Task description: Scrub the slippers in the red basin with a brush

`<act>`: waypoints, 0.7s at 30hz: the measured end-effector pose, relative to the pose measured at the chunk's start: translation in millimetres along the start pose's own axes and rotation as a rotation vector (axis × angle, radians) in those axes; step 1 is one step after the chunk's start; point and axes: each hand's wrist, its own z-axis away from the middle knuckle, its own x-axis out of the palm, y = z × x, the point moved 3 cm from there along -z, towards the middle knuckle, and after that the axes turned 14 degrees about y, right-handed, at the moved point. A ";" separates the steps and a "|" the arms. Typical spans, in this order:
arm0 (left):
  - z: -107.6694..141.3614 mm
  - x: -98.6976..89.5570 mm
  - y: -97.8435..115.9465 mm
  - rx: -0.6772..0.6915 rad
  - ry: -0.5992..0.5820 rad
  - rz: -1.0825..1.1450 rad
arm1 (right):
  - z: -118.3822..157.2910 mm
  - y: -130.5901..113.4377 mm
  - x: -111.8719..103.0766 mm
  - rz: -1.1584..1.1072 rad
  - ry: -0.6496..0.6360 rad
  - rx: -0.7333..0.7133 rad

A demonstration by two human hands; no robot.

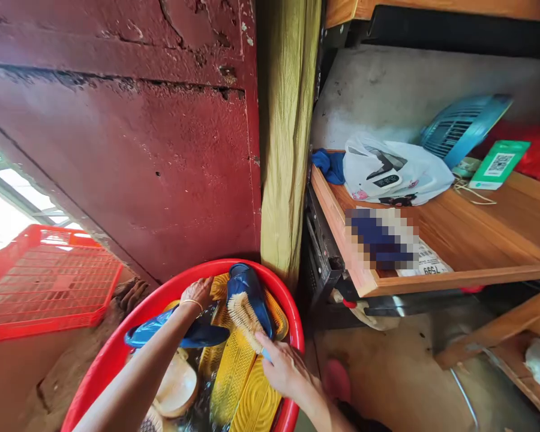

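Note:
A red tub (99, 375) holds water and several slippers. In my right hand (281, 366) is a scrub brush (243, 315) with pale bristles and a light blue handle. The bristles lie against a dark blue slipper (243, 282) near the tub's far rim. My left hand (200, 294) reaches among the slippers with its fingers bent together, beside another blue slipper (155, 330); what they grip is hidden. Yellow slippers (234, 366) lie sole up in the middle. A pale slipper (176, 387) sits between my arms.
A red plastic crate (49, 282) stands at the left. Behind the tub are a dark red door (162, 162) and a wooden post (285, 138). A wooden shelf (490, 231) on the right bears a white plastic bag (396, 171), a blue fan (461, 132) and a green code card (499, 165).

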 end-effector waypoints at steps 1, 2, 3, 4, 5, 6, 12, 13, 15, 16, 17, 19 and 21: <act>-4.9 11.3 1.8 0.006 -0.014 -0.004 | 1.7 0.7 3.3 0.032 -0.007 -0.009; -7.0 22.1 2.6 0.014 -0.023 -0.012 | 3.6 2.1 6.4 0.069 -0.010 -0.016; -7.2 31.7 2.7 0.016 -0.020 -0.023 | 5.7 4.1 9.1 0.106 -0.013 -0.019; -6.5 39.5 2.5 0.009 -0.002 -0.038 | 7.7 6.4 11.4 0.136 -0.015 -0.018; -5.3 45.3 2.3 -0.004 0.028 -0.054 | 9.4 8.7 13.3 0.151 -0.020 -0.014; -4.0 49.3 2.6 -0.018 0.064 -0.070 | 10.9 10.8 14.9 0.150 -0.027 -0.006; -2.7 49.5 4.6 -0.015 0.096 -0.132 | 14.5 11.1 19.2 0.100 -0.046 0.034; -3.5 46.8 2.9 0.002 0.075 -0.148 | 15.0 9.9 19.6 0.105 -0.046 0.030; -5.5 39.0 -1.6 0.053 0.045 -0.184 | 16.5 8.2 20.9 0.111 -0.043 0.023; -6.4 33.9 -3.8 0.085 0.038 -0.198 | 17.4 8.0 22.0 0.114 -0.038 0.022; -7.2 28.3 -5.6 0.113 0.037 -0.205 | 18.4 8.2 23.3 0.117 -0.031 0.022; -7.8 15.8 -7.9 0.139 0.042 -0.201 | 19.9 8.8 27.0 0.132 -0.013 0.026; -6.5 2.1 -7.1 0.146 0.051 -0.191 | 19.8 8.5 31.5 0.158 -0.007 0.028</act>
